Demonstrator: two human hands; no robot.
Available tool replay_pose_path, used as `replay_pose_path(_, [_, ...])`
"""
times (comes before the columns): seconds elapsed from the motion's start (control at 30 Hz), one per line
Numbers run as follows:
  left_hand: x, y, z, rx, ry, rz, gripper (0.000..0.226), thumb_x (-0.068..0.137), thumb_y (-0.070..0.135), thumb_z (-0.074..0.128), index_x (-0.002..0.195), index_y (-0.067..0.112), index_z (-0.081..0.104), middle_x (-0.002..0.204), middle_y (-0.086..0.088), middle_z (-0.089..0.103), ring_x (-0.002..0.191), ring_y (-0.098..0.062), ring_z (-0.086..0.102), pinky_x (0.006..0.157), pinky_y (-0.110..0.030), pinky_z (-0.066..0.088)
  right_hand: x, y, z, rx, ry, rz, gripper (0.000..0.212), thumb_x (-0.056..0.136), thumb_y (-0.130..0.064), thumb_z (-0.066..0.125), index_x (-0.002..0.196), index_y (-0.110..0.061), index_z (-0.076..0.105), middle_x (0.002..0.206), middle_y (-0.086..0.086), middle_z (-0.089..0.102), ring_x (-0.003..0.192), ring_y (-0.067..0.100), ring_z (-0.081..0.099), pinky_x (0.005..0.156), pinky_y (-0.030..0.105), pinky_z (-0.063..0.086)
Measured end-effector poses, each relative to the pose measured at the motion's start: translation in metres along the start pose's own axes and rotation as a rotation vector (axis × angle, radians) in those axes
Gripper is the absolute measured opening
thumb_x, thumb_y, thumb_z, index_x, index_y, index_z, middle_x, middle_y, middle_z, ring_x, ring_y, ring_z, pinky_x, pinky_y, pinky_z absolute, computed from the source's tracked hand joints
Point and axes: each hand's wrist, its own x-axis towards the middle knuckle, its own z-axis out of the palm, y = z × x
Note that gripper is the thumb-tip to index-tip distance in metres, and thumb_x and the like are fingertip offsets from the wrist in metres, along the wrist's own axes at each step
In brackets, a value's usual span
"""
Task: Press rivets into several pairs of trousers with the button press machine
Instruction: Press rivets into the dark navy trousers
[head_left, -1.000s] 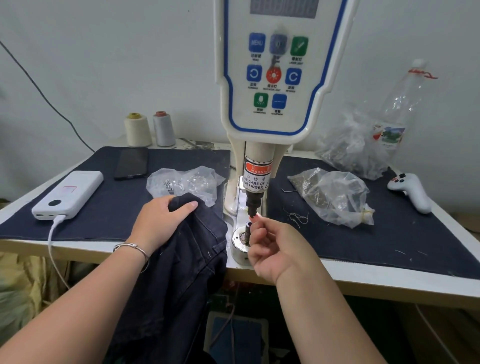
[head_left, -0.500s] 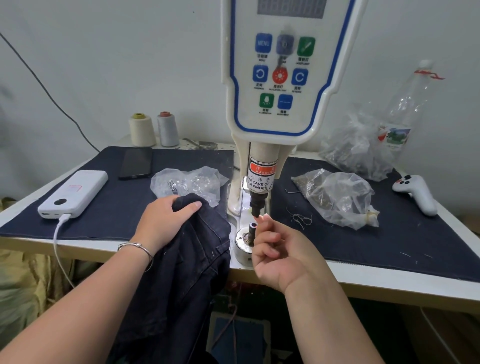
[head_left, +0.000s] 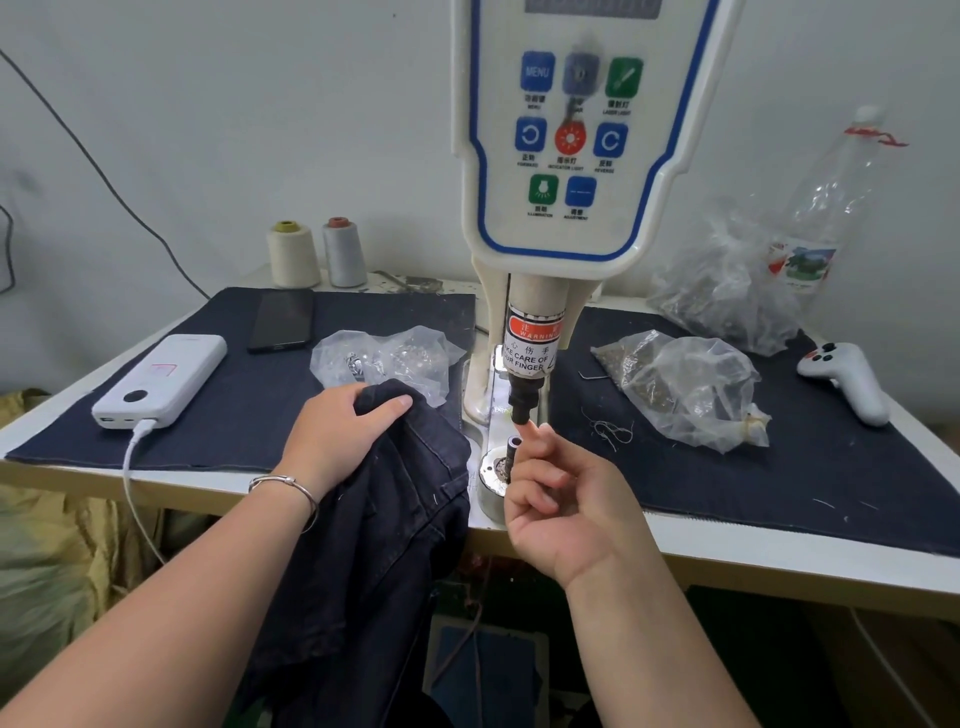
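Two hands: left hand (head_left: 337, 426) gripping dark denim trousers (head_left: 384, 519), right hand (head_left: 563, 499) fingertip touching press tip (head_left: 522, 415), rest curled.

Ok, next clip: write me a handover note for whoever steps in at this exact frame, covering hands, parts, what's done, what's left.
Left hand grips the dark blue denim trousers, bunched at the table edge beside the white button press machine.
Right hand, fingers curled, has its fingertips right under the black upper punch, above the round metal lower die. Whether it pinches a rivet cannot be told.
Done: no pressed rivet visible on the trousers.
Left: clear fingers from the punch, lay fabric over the die, press. Clear plastic bag of fittings lies to the right.
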Motion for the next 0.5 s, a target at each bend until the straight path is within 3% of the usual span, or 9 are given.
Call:
replay_pose_path(0.1, [-0.001,0.001,-0.001,0.008,-0.005,-0.007,0.028,0.086,0.054,0.067,0.083,0.027,0.073,0.08,0.01,0.072,0.083,-0.011,0.065,0.071,-0.033,0.048,0.0,0.008,-0.005,-0.084,0.008,-0.127,0.017,0.086,-0.013,0.06,0.097,0.0,0.064,0.059,0.003,0.059,0.033,0.005,0.039,0.03,0.014,0.026])
replay_pose_path(0.17, [-0.003,0.005,-0.002,0.017,0.004,-0.009,0.03,0.086,0.053,0.068,0.082,0.023,0.073,0.078,0.008,0.072,0.081,-0.013,0.065,0.073,-0.036,0.05,-0.003,0.012,-0.01,-0.198,0.081,-0.303,0.024,0.081,-0.013,0.065,0.101,-0.001,0.068,0.063,0.003,0.062,0.038,0.005,0.04,0.033,0.014,0.029])
replay_pose_path(0.27, [-0.007,0.009,-0.002,0.027,0.049,0.017,0.043,0.087,0.049,0.068,0.065,0.012,0.062,0.06,0.002,0.062,0.067,-0.02,0.059,0.062,-0.036,0.044,-0.011,0.029,-0.024,-0.485,0.207,-0.691,0.013,0.089,-0.016,0.065,0.084,-0.015,0.077,0.063,-0.001,0.061,0.042,0.007,0.043,0.037,0.015,0.034])
replay_pose_path(0.4, [-0.014,0.015,-0.003,0.086,0.084,0.048,0.053,0.083,0.052,0.063,0.052,0.015,0.04,0.046,0.005,0.043,0.05,-0.014,0.041,0.048,-0.03,0.029,-0.011,0.069,-0.011,-1.152,-0.029,-1.037,0.018,0.093,-0.018,0.063,0.079,-0.024,0.073,0.066,-0.006,0.062,0.054,0.006,0.052,0.052,0.017,0.045])
replay_pose_path(0.5, [-0.02,0.025,-0.004,0.318,-0.001,0.091,0.039,0.071,0.053,0.028,0.057,0.018,0.037,0.05,0.007,0.041,0.049,-0.008,0.034,0.045,-0.028,0.022,0.014,0.081,0.034,-1.514,-0.188,-1.358,0.012,0.092,-0.008,0.061,0.09,-0.014,0.072,0.086,-0.006,0.063,0.077,0.008,0.058,0.069,0.019,0.047])
